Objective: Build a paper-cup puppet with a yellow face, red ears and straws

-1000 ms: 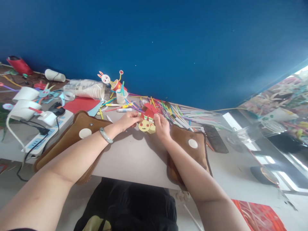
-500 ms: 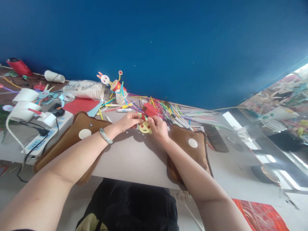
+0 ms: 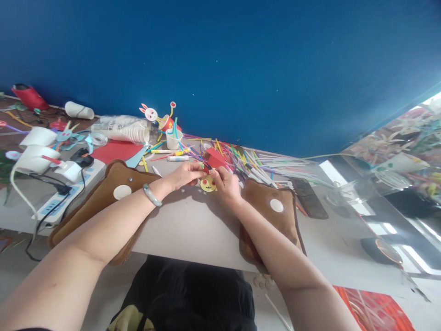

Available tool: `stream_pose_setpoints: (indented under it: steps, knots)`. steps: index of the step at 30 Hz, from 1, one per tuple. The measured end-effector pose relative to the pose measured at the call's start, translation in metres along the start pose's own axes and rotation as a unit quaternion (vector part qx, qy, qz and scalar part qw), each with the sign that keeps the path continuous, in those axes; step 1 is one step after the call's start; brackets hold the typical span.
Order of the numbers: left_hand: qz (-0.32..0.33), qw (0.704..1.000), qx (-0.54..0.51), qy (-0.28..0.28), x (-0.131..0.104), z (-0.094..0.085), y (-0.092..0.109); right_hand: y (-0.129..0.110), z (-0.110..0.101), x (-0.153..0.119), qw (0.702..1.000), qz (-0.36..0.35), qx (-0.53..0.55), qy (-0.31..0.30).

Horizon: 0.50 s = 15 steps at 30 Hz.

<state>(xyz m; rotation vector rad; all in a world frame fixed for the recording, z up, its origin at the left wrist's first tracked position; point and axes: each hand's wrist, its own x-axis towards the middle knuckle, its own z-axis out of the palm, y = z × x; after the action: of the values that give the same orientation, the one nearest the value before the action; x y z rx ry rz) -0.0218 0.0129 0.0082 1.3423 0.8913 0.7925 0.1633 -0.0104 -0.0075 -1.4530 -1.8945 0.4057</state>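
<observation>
Between my two hands is a small yellow paper face [image 3: 208,184] with red eyes and a drawn mouth, held just above the table. My left hand [image 3: 186,175] pinches at its upper left edge, where a bit of red shows by the fingertips. My right hand [image 3: 225,183] is closed on its upper right, thumb on top. The fingers hide the top of the face. Right behind the hands stands a folded piece of red paper [image 3: 216,158]. A white marker [image 3: 178,158] lies beyond my left hand.
Brown cushions [image 3: 267,202] lie under both forearms. Many coloured drinking straws [image 3: 248,161] spread along the wall. At left are a power strip [image 3: 57,204] with cables, stacked paper cups [image 3: 129,131] and red paper [image 3: 117,150]. A rabbit-faced cup figure [image 3: 150,114] stands behind; a dark phone-like slab [image 3: 310,200] lies right.
The fingers shift slightly at the top of the yellow face, and my right thumb moves a little inward over its edge. Everything else stays in place.
</observation>
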Motion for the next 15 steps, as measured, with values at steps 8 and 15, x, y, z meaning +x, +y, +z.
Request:
stream_pose_setpoints:
  steps: [8, 15]
  knots:
    - [0.001, 1.000, -0.015, -0.010, 0.0013, -0.0002, -0.0035, 0.0010, 0.0017, -0.0010, 1.000, -0.008, 0.010, 0.014]
    - [0.009, 1.000, -0.009, -0.019, 0.0007, 0.0000, -0.0016, 0.0021, 0.0028, -0.0006, 1.000, -0.013, 0.012, 0.013]
